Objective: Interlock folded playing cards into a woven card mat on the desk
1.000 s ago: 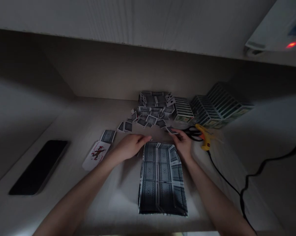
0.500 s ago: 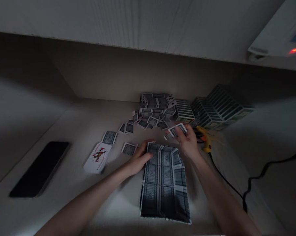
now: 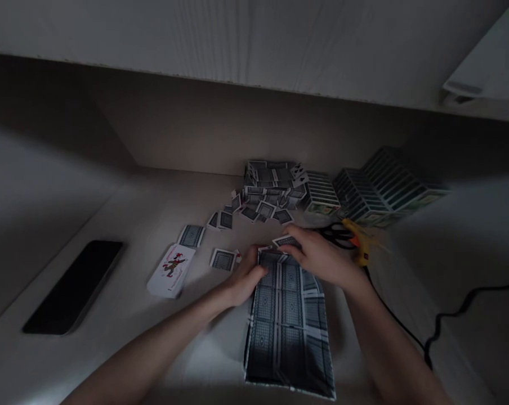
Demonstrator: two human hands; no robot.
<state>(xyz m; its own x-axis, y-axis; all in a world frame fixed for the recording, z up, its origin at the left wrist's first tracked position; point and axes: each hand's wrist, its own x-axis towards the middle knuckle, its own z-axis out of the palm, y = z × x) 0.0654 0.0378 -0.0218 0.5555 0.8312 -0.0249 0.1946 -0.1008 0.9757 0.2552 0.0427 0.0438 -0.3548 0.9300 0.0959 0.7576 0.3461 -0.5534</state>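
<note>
A long open box made of playing cards [image 3: 275, 315], backs facing inward, lies in front of me. My left hand [image 3: 248, 275] is closed on its far left corner, thumb inside the wall. Between the thumb and fingers of my right hand [image 3: 311, 247] is a playing card piece [image 3: 287, 242], back up, at the far edge of the box; whether it touches the edge I cannot tell. Left of the box lie a few cut cards [image 3: 223, 260] and a deck [image 3: 170, 273] with a joker on top.
At the back stand a card-built structure [image 3: 273, 175] and stacked card boxes [image 3: 389, 180], with card pieces [image 3: 266, 210] scattered before them. On the right are black-handled scissors [image 3: 335, 236] and a yellow glue gun [image 3: 359, 242] with its cord. A phone [image 3: 75, 287] lies left.
My right hand has come left and down with the card piece, from right of the box to its far edge. My left hand keeps its hold. The view has shifted slightly.
</note>
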